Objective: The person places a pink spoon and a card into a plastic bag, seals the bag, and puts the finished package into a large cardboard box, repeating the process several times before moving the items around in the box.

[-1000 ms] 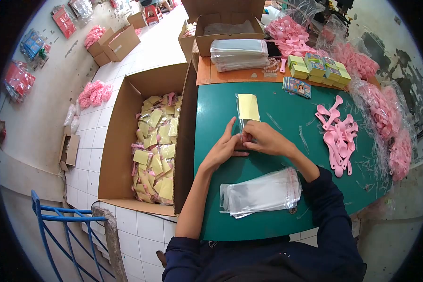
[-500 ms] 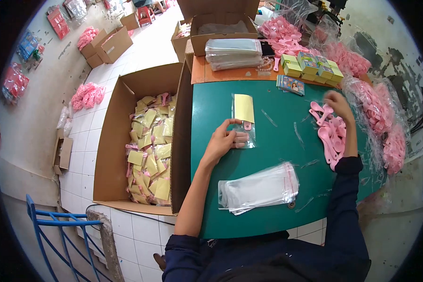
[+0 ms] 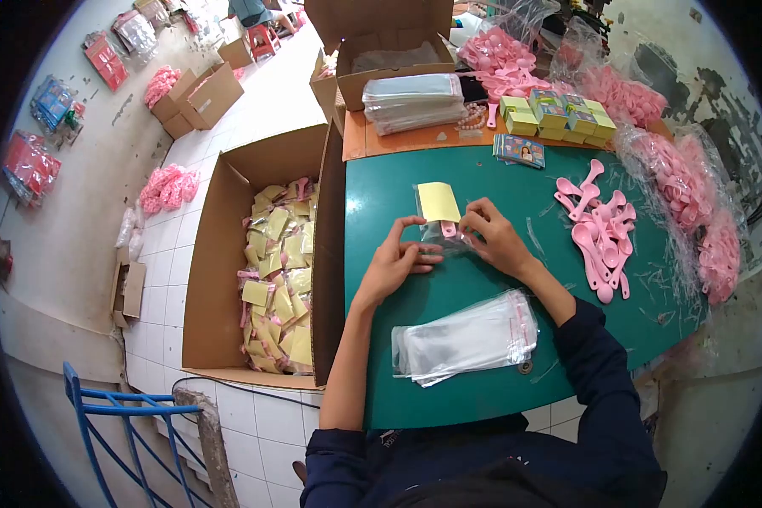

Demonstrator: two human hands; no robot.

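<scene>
Pale yellow card [image 3: 438,203], pink spoons [image 3: 607,251], green tabletop [image 3: 474,284], brown carton [image 3: 214,284], dark sleeves [image 3: 599,354] (probably navy)

- Spoon [image 3: 448,229]: all but its handle end is hidden by the yellow card [image 3: 438,201].
- Bag [image 3: 432,234]: its lower edge is hard to make out near the fingers.
- Right hand [image 3: 495,237]: too small to tell whether its fingertips pinch the bag.
- Left hand [image 3: 400,261]: its contact with the bag is unclear.
- Spoon pile [image 3: 603,241]: lower spoons are partly covered by upper ones.
- Printed cards [image 3: 518,150]: lettering too small to read.
- Carton [image 3: 330,279]: its deeper packs lie hidden under the top ones.
- Seated person [image 3: 252,12]: cut off by the top edge.
- Blue frame [image 3: 131,410]: cut off at the bottom.
</scene>
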